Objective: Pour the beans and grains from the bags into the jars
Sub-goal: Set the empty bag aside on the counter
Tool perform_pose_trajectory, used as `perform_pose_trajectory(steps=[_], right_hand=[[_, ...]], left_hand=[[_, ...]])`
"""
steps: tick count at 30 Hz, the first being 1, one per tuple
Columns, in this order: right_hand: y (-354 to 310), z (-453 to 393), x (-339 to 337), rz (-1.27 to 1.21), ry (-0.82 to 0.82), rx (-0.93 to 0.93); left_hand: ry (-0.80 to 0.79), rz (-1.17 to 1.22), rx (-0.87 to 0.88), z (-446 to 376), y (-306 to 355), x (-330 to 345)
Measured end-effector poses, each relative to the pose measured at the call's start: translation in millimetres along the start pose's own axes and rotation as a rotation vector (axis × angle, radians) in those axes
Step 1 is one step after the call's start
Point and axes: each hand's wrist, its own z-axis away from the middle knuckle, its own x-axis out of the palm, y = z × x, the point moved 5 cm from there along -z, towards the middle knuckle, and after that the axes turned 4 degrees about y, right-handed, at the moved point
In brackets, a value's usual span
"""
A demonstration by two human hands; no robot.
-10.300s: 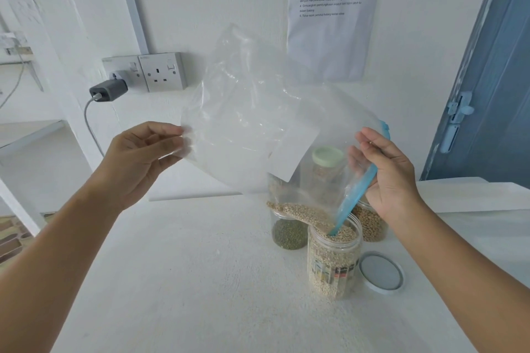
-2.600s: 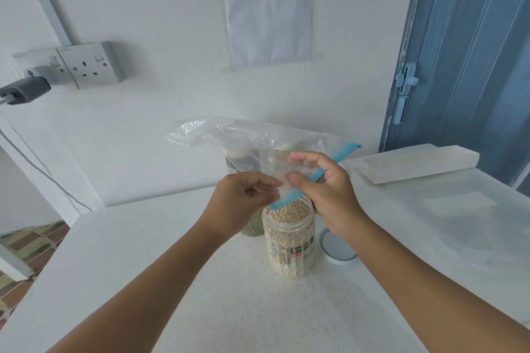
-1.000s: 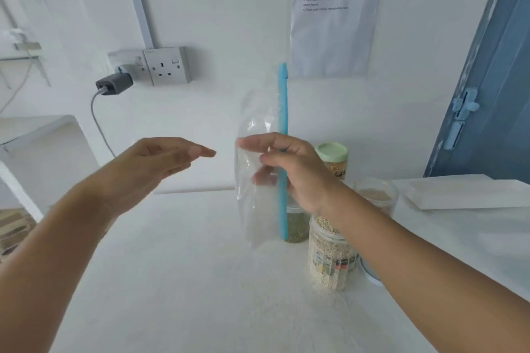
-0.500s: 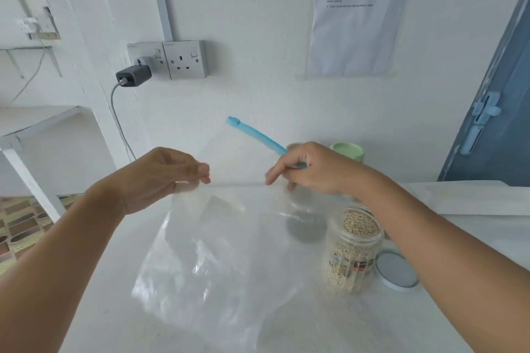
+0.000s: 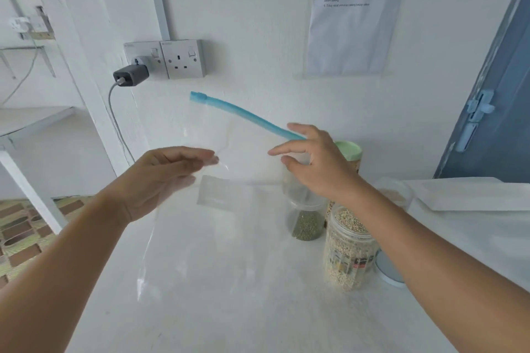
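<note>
While both hands (image 5: 312, 163) spread open, the bag (image 5: 218, 209) hangs between.

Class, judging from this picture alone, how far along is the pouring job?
Done: the clear plastic jar of pale grains is full, its round lid beside it. In hand: both open hands, left hand and right hand, touch the empty clear zip bag. Left: lidding.

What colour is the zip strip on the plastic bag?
Light blue; the zip strip shows best in the head view.
</note>
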Motion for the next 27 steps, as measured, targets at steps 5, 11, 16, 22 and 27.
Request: perform_pose_trajectory(steps=[5,11,16,22,27], right_hand=[[4,14,8,-0.447,0.167,0.194],[4,11,38,-0.941,-0.024,0.449],[-10,-1,48,-1.150,-0.144,0.462],[-16,-13,43,-1.156,0.050,0.496],[-19,-13,23,-1.175,0.130,0.541]], left_hand=[[0.058,0.103,0.098,-1,10,-22],[0.078,0.327,0.105,1,22,-36],[0.076,0.322,0.079,11,24,-47],[0.131,0.321,-0.001,13,17,-51],[0.192,0.338,-0.007,8,23,-39]])
